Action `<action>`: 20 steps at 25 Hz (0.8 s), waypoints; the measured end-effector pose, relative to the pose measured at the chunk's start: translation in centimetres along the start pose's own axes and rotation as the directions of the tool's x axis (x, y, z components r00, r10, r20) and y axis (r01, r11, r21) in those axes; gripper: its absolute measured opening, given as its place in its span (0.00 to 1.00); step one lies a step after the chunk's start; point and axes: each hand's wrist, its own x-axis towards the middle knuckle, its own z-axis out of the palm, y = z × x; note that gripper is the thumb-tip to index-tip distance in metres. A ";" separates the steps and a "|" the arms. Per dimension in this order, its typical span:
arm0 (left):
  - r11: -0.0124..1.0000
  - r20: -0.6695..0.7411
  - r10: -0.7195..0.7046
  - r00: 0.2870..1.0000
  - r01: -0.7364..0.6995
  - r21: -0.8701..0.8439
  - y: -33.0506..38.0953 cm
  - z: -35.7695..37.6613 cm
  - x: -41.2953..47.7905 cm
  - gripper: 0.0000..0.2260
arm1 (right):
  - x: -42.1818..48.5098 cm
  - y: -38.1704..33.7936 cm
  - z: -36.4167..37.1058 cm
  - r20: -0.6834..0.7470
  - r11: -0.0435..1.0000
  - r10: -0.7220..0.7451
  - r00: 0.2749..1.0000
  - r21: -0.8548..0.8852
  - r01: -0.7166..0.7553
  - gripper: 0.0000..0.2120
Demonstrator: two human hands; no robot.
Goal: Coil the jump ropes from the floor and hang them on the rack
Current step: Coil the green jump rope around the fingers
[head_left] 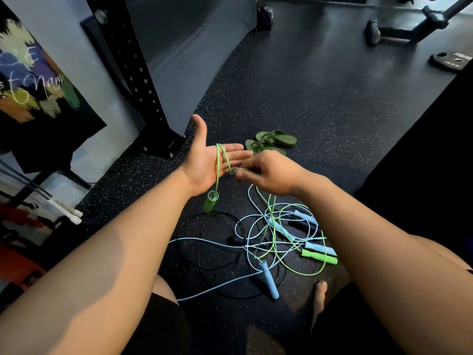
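Observation:
My left hand [204, 160] is held flat, palm up, fingers straight. A green jump rope [220, 160] is looped over its fingers, and one green handle [210, 203] dangles below the palm. My right hand [271, 175] pinches the same green cord just right of the left fingers. From there the cord drops to a tangle on the floor, where its other green handle [318, 256] lies. Light blue ropes with blue handles [268, 280] and a black rope [204, 242] are mixed into that tangle.
A black perforated rack post [133, 70] stands at the left, bolted to the speckled rubber floor. Green flip-flops [273, 142] lie beyond my hands. A weight plate [451, 61] and bench legs sit at the far right. My bare foot [320, 295] is near the ropes.

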 end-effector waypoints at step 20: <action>0.974 0.292 -0.228 0.929 0.216 0.073 -0.5 1.7 -1.9 0.55 | 0.3 0.2 0.2 -0.211 0.936 0.080 0.974 0.352 -0.001 0.13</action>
